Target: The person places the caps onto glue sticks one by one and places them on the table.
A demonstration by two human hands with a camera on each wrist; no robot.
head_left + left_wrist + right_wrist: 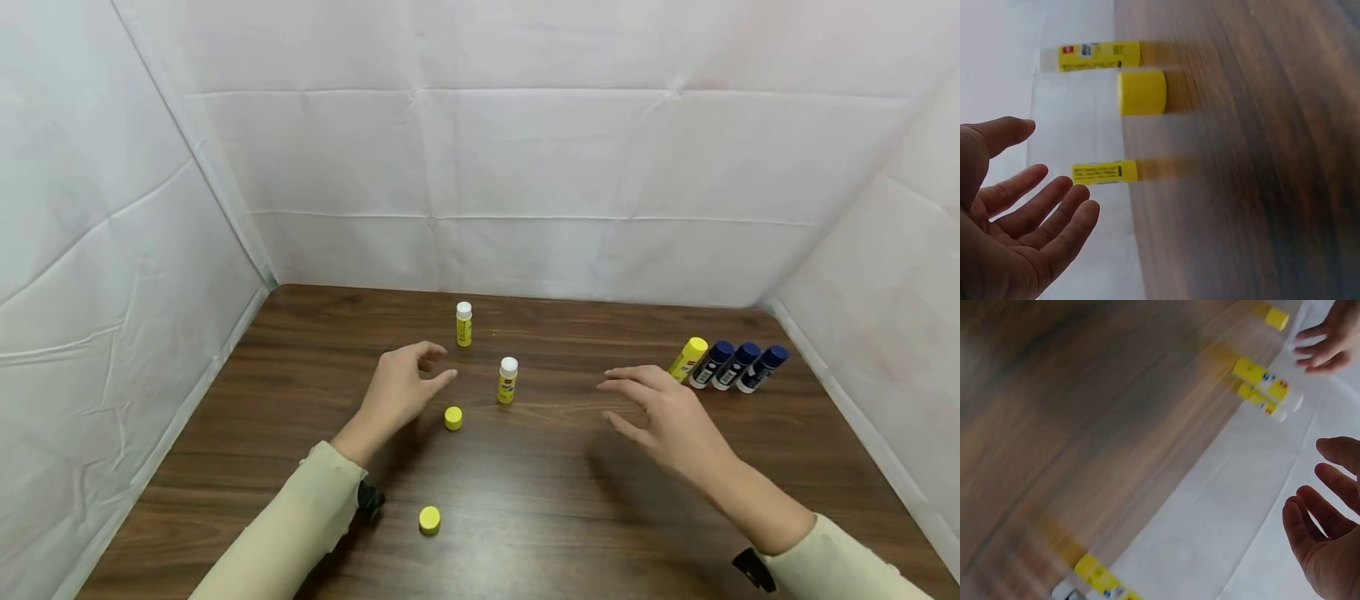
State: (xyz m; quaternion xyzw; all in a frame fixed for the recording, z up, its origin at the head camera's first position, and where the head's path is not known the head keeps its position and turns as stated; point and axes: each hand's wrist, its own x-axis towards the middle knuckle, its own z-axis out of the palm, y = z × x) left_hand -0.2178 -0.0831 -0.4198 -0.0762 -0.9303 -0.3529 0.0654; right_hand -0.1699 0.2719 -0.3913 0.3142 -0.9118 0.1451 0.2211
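Two uncapped yellow glue sticks with white tops stand upright on the table: one farther back [464, 327], the other [507, 383] nearer the middle. My left hand [400, 385] hovers over the table left of them, fingers loosely bent and holding nothing. Just beside its thumb sits a yellow cap [453, 418], also seen in the left wrist view between the two sticks. Another yellow cap [430, 520] lies closer to me. My right hand [660, 412] is held above the table with fingers spread and nothing in them, left of a yellow glue stick [687, 358].
Three glue sticks with dark blue caps [741, 367] stand in a row right of the yellow one. White sheets [525, 167] wall in the back and both sides of the brown wooden table [525, 533].
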